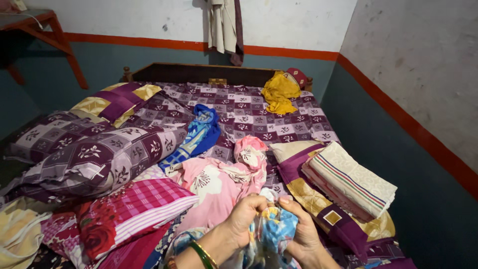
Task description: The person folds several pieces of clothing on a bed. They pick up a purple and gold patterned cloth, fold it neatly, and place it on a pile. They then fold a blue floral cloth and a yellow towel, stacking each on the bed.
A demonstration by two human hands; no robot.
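Observation:
Low in the frame, my left hand (244, 219) and my right hand (300, 230) both grip a bunched blue, white and yellow printed cloth (273, 230). A green and gold bangle sits on my left wrist. Just beyond my hands lies a crumpled pink garment with white flowers (219, 179) on the bed. A blue patterned cloth (199, 133) lies further up the bed.
The bed has a purple checked floral sheet (259, 112) and a dark headboard. Pillows (89, 154) pile up at the left. Folded cream towels (351, 179) rest on a purple and gold pillow at right. A yellow cloth (279, 92) lies near the headboard. Walls close in at right.

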